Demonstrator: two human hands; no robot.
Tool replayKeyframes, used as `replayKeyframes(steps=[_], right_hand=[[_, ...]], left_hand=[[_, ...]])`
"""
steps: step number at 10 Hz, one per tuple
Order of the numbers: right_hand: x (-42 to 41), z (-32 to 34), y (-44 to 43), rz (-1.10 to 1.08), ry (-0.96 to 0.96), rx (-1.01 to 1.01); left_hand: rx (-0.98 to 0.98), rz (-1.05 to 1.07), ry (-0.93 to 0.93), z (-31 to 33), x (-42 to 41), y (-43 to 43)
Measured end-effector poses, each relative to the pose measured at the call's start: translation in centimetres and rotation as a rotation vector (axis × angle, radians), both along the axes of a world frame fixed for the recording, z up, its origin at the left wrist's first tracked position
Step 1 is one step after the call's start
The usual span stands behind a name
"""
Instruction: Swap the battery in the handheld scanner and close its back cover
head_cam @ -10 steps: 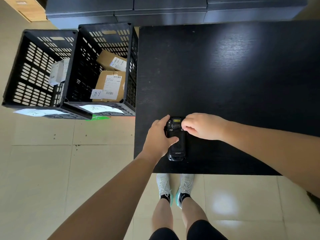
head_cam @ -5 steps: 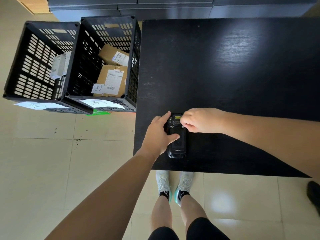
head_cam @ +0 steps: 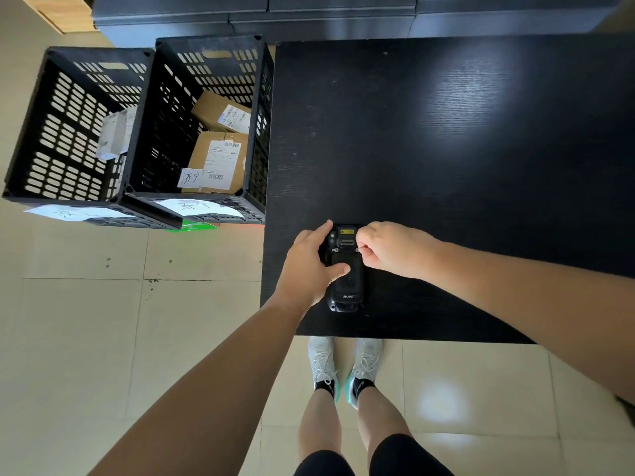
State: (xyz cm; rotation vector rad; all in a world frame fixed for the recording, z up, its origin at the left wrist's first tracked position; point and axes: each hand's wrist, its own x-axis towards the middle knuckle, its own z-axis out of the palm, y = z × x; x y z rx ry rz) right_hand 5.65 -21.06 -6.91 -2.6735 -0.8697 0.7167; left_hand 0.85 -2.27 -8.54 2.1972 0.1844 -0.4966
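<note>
A black handheld scanner (head_cam: 347,290) lies face down near the front left corner of the black table (head_cam: 446,149), its back cover on. My left hand (head_cam: 309,266) grips its left side, thumb pressed across the cover. My right hand (head_cam: 391,249) is curled at the scanner's upper right, fingertips pinched on a small metal latch beside the yellow-labelled scan window. A second metal latch shows at the upper left. No loose battery is in view.
Two black slotted crates (head_cam: 202,132) stand on the floor left of the table; the nearer holds cardboard parcels (head_cam: 216,159), the farther a white box (head_cam: 113,135). Dark cabinets (head_cam: 309,15) run along the far side. My feet (head_cam: 343,365) stand at the table's front edge.
My hands and the scanner keep the same grip; only the head camera has shifted a little, so everything sits slightly differently in view.
</note>
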Motion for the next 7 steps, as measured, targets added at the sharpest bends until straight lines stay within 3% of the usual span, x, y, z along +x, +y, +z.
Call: replayKeyframes(steps=[2, 5, 7], right_hand=[[-1.9, 0.3, 1.5, -0.367, 0.084, 0.035], [-4.6, -0.2, 1.1, -0.642, 0.066, 0.234], [-12.3, 3.1, -1.7, -0.879, 0.254, 0.196]], left_hand=[[-0.008, 0.000, -0.016, -0.1, -0.1, 0.0], [0.095, -0.097, -0.004, 0.4, -0.7, -0.3], [0.137, -0.017, 0.118, 4.8, -6.1, 2.3]])
